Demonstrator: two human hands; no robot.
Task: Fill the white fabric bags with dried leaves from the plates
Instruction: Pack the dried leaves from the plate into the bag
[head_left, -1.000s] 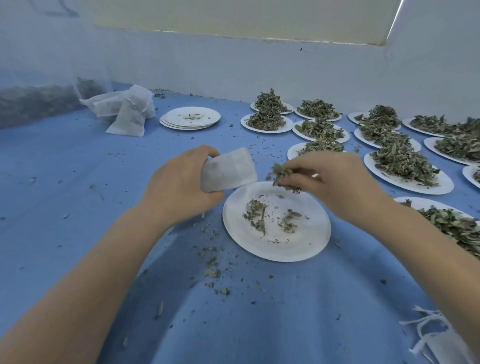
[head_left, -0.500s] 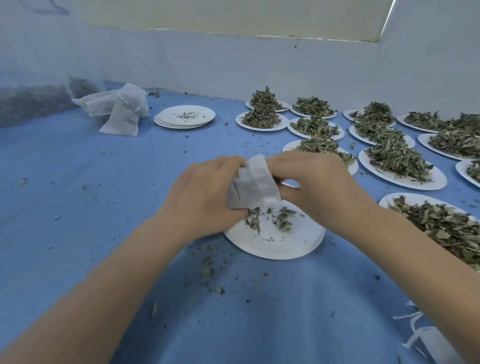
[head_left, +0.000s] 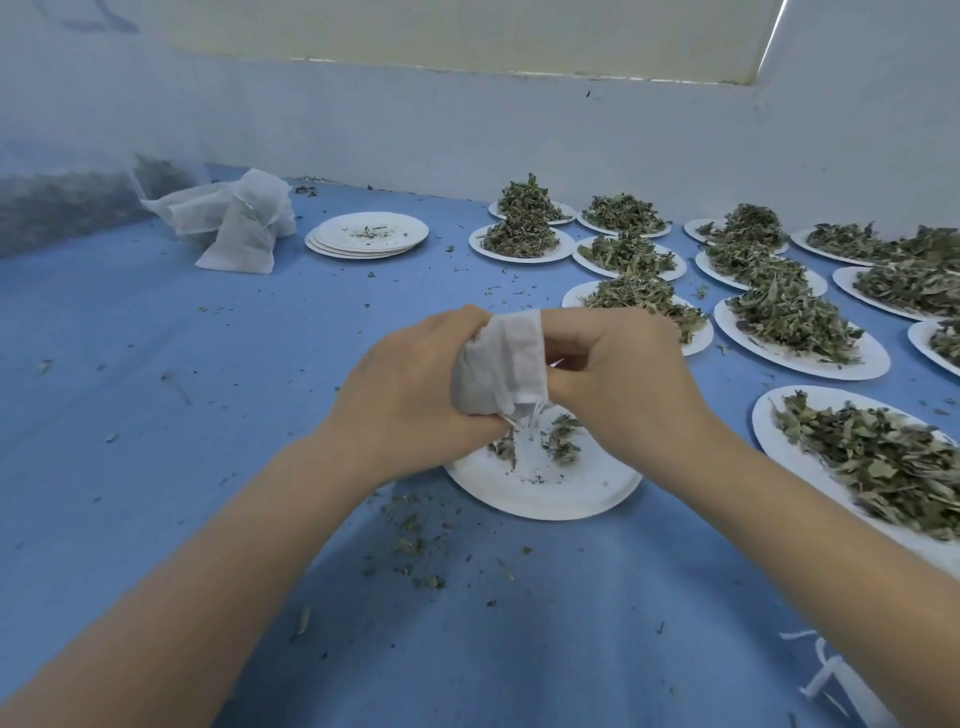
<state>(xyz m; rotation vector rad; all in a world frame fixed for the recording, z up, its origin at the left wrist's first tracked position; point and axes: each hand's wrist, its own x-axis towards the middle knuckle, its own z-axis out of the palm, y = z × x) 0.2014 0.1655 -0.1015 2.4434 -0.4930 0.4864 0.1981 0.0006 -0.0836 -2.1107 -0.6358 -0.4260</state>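
White fabric bag (head_left: 501, 364), soft and bulging, gripped by both hands

To the left of the hands the blue cloth (head_left: 156, 395) lies open, with only leaf crumbs (head_left: 415, 540) scattered on it. Further back on the left stand a heap of filled white bags (head_left: 234, 223) and a stack of used plates (head_left: 369, 239). The right side is crowded: leaf-heaped plates (head_left: 795, 332) sit close together, with narrow strips of cloth between them. A white wall (head_left: 519, 130) closes off the back.
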